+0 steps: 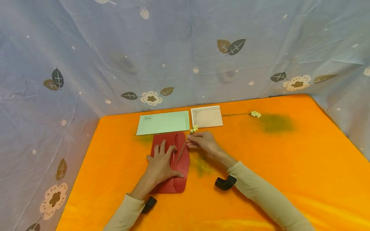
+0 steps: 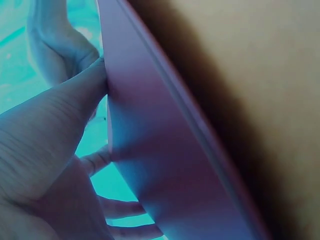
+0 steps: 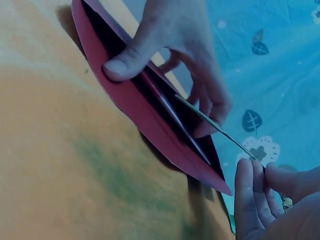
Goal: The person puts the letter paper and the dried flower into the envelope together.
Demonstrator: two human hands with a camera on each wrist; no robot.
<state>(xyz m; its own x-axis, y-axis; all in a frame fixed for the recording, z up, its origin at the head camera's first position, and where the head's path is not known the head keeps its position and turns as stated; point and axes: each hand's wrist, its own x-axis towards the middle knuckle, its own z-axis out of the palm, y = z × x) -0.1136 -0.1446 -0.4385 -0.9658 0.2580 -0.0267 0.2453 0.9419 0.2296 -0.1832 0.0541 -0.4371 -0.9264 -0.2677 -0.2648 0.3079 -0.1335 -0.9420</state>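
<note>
A red paper envelope (image 1: pixel 167 185), flap (image 1: pixel 185 163) unfolded, is pressed on the orange cloth-covered tabletop (image 1: pixel 274 166) by the left hand (image 1: pixel 160 164), fingers spread; a thin-stemmed sprig of pale-yellow blossoms (image 1: pixel 194 129) is pinched in the right hand (image 1: pixel 204 142), its stem tip near the envelope's mouth.

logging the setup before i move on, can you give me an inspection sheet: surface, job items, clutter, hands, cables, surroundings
surface: orange cloth with dark greenish patches, cause unclear
job items: red envelope, flap open; flower sprig, stem end at the envelope's mouth, unclear whether inside
clutter: pale green envelope; lined card; loose sprig, stem reaching the card's right edge
hands: left hand presses the red envelope, fingers spread; right hand pinches the flower sprig's stem
cables: nothing seen
surroundings: leaf-and-flower patterned drape behind and at both sides; black devices at both wrists
</note>
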